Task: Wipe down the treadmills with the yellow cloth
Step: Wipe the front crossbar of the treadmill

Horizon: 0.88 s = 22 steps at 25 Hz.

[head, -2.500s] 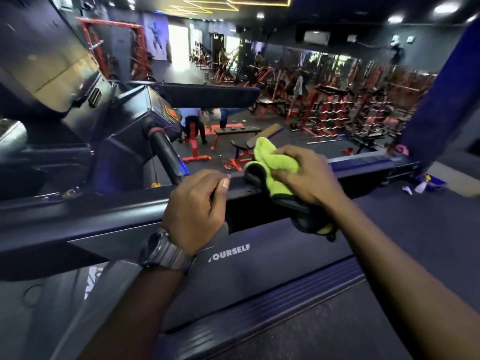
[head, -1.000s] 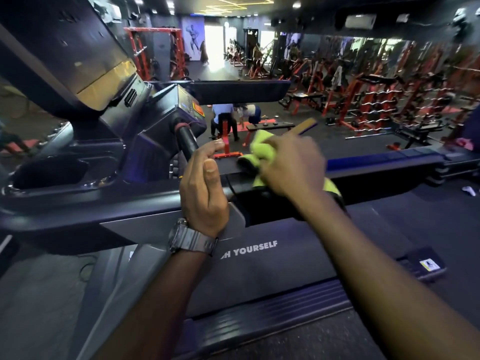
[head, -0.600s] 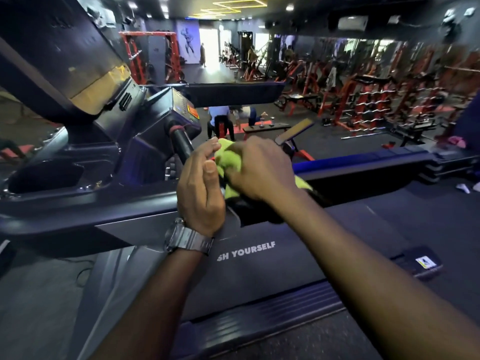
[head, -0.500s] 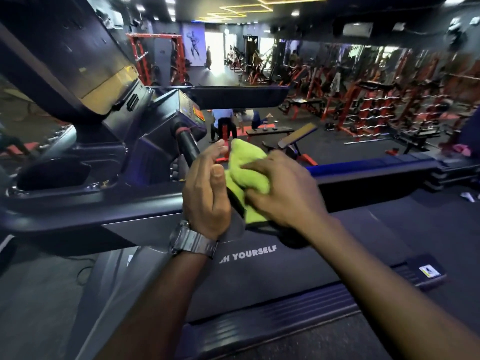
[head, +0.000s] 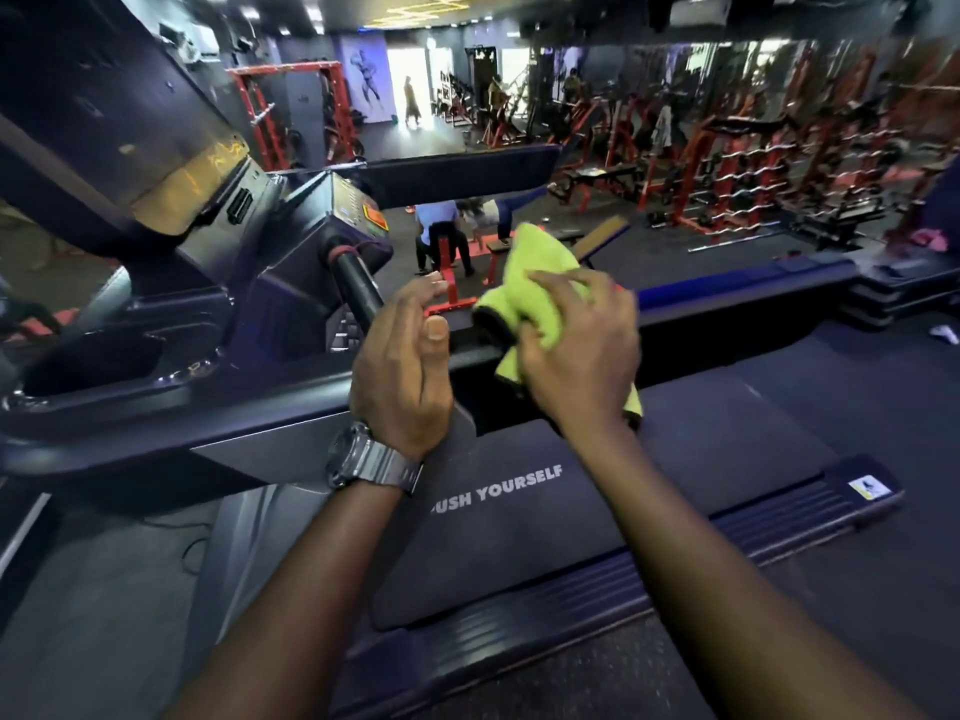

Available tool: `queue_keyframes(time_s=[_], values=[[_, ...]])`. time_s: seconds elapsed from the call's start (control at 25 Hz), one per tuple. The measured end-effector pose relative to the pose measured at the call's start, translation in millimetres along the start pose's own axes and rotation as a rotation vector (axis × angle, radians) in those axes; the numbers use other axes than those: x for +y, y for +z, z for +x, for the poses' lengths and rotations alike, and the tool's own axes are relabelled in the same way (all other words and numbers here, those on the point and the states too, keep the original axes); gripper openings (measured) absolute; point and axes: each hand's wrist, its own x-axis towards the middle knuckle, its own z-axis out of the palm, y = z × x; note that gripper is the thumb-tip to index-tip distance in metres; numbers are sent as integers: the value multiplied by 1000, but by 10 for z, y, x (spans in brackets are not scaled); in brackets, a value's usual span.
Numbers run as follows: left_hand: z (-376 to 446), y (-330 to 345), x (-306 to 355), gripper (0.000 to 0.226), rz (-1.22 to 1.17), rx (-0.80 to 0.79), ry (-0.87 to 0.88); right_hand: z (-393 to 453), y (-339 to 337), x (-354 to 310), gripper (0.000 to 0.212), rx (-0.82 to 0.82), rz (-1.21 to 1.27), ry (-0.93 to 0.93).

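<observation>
The yellow cloth is bunched over the dark side handrail of the treadmill. My right hand grips the cloth and presses it on the rail, covering its lower part. Just to the left my left hand, with a watch on the wrist, rests edge-on on the same rail with its fingers pointing forward and nearly straight. It holds nothing, and a small gap separates it from the cloth. The belt below reads "PUSH YOURSELF".
The treadmill console and a black grip bar rise just beyond my left hand. A cup-holder tray sits at the left. Red weight racks and benches fill the gym behind, with people near a bench.
My right hand slid the cloth left along the rail up against my left hand, then back a little to the right. My left hand turned up onto its edge and stayed put.
</observation>
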Motion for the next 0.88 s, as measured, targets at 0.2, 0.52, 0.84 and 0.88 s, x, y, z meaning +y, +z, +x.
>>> queue_keyframes(time_s=[0.2,0.52,0.84,0.88], values=[[-206,22,62,48,184,-63,45,-481,-73,528,53,22,62,-397],[-689,98,37,18,234,-53,153,-688,176,567,52,164,152,-355],[-700,-12,-7,25,103,-57,139,-887,347,510,56,200,153,-318],[-687,-28,-9,26,99,-73,134,-739,323,495,56,233,198,-198]])
